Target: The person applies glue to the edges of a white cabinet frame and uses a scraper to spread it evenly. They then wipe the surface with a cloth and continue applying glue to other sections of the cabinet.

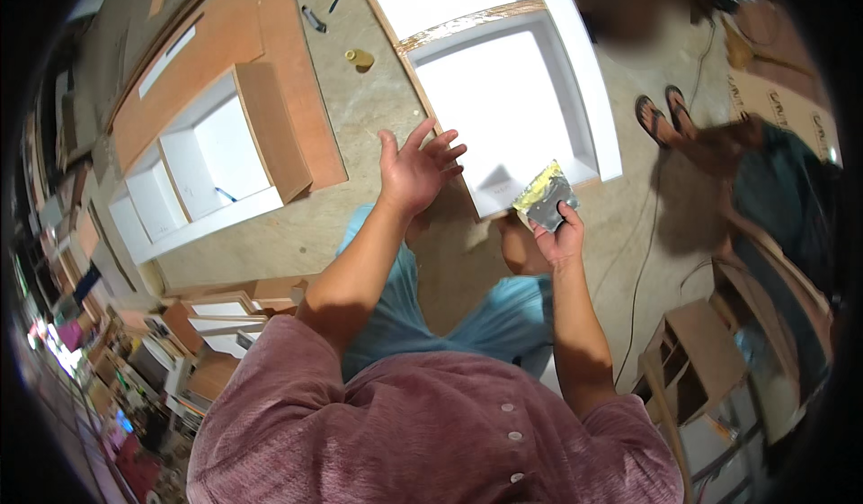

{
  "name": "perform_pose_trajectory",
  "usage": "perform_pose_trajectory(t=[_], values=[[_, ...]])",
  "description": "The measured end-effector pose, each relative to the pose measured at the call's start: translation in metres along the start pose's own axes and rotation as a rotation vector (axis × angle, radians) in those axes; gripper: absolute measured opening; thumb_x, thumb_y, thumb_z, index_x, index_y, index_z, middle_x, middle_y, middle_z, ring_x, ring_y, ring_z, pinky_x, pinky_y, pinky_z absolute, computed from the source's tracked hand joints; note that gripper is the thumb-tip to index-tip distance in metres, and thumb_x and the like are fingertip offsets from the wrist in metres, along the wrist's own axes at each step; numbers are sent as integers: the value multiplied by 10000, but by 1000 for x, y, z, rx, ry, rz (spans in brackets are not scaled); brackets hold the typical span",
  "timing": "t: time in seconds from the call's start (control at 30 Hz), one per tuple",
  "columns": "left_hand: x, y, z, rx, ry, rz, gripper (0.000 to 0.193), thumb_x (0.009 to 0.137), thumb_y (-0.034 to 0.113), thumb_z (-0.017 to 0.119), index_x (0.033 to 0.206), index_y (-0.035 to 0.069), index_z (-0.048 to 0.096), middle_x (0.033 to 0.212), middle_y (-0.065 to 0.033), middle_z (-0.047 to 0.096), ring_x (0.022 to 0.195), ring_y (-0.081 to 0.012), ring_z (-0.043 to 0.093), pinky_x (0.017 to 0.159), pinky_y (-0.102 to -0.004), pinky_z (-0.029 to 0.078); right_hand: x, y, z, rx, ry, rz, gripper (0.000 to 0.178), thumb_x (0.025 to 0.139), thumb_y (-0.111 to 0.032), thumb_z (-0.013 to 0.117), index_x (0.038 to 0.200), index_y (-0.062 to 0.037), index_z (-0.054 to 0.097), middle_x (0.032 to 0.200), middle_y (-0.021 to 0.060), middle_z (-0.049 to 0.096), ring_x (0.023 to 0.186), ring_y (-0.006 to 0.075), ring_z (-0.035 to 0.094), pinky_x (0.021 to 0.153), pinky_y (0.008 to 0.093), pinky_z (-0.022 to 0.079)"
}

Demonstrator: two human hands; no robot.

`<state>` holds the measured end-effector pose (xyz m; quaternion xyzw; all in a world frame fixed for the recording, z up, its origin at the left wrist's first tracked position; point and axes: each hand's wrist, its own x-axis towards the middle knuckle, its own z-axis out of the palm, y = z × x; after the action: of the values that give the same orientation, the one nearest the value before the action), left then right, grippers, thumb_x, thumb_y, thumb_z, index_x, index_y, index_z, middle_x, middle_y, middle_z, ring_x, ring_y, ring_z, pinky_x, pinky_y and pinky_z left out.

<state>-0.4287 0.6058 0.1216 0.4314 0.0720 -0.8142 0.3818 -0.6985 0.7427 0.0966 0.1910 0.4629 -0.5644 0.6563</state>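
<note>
My left hand (415,173) is raised with its fingers spread and nothing in it, near the wooden side edge of a white-lined cabinet frame (609,135). In my right hand (562,237) is a flat grey plate (545,211), gripped by its near part between thumb and fingers. Yellow putty-like paste (540,183) coats the plate's far edge. The plate is over the near right end of the cabinet frame, which lies on the floor in front of me. A strip of bare wood grain (472,24) crosses the frame as a divider.
On the left, another white-lined cabinet (211,149) lies with a blue pen (225,195) in it. A small yellowish container (360,58) and a dark-handled tool (314,19) are on the floor. At right, a person's sandalled feet (661,119) are near a cable (645,266) and wooden boxes (694,353).
</note>
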Motion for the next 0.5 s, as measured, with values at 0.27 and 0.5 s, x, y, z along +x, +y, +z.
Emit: perform_pose_trajectory(t=[0.27, 0.5], values=[[-205, 64, 79, 379, -252, -191, 963, 880, 827, 245, 1508, 99, 306, 1382, -211, 516, 1194, -371, 559, 938, -479, 481, -247, -1, 104, 135, -183, -253, 464, 894, -123, 520, 1339, 10, 504, 1230, 151, 624, 1157, 311, 598, 1019, 478, 465], [-261, 105, 81, 570, -137, -105, 880, 880, 794, 361, 1464, 138, 424, 1467, -219, 450, 1256, -412, 528, 909, -543, 520, -340, -3, 98, 208, -167, -484, 408, 906, -2, 530, 1311, 39, 515, 1202, 148, 640, 1088, 270, 644, 979, 445, 513]])
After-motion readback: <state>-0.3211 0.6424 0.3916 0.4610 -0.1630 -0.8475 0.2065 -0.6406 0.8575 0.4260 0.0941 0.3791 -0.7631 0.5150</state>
